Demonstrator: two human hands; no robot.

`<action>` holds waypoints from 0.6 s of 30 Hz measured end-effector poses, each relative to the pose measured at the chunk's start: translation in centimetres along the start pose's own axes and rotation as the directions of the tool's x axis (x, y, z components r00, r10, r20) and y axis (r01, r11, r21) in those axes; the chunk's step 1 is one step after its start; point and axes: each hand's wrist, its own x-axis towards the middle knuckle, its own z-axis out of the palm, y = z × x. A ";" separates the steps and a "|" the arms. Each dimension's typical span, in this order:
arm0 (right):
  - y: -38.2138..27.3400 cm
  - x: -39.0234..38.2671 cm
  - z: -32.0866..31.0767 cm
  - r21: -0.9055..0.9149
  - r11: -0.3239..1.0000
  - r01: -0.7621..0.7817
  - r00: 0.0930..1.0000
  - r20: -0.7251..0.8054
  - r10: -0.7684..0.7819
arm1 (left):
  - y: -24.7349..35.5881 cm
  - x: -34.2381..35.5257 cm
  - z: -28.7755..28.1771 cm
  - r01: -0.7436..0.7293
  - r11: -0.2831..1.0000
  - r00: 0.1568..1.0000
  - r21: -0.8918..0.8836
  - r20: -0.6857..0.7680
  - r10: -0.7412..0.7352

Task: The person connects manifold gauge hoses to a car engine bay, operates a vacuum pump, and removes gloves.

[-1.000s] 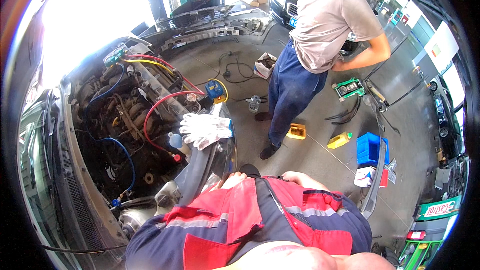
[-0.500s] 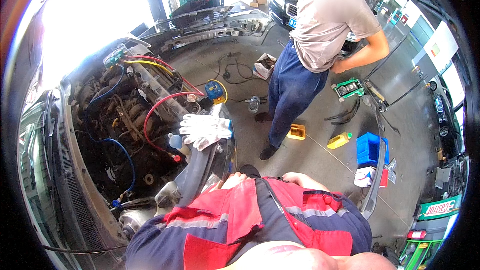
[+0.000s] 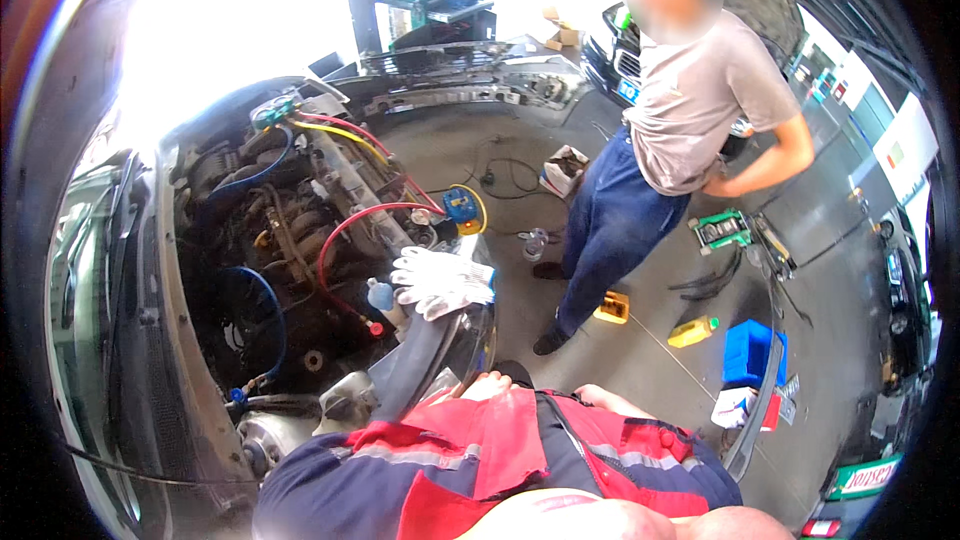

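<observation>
My left hand (image 3: 487, 386) is low in front of my red and navy jacket (image 3: 508, 435), beside the car's front corner. Only its knuckle side shows, and the fingers are too small and hidden to read. My right hand (image 3: 606, 399) also rests at the jacket's lower edge, its fingers out of sight. Nearest to the left hand, white knit gloves (image 3: 440, 282) lie on the car's front edge. Behind them sits a blue and yellow device (image 3: 462, 208) with a red hose (image 3: 345, 232) and a yellow one. The open engine bay (image 3: 285, 230) spreads out to the left.
A co-worker in a beige shirt (image 3: 700, 110) stands ahead, hand at the hip. On the floor are a yellow tray (image 3: 612, 307), a yellow bottle (image 3: 692, 331), a blue bin (image 3: 748, 353) and a green floor jack (image 3: 722, 231). A removed bumper (image 3: 470, 90) lies beyond.
The whole scene has shifted right and slightly down as my view turned left. Both my hands stay at the jacket's edge, and the gloves lie where they were. The co-worker keeps the same stance.
</observation>
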 end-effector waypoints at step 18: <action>3.4 -1.1 -0.1 0.095 0.989 -0.116 0.992 0.058 0.111 | -0.9 -0.1 0.6 -0.018 0.997 0.998 -0.080 -0.056 0.014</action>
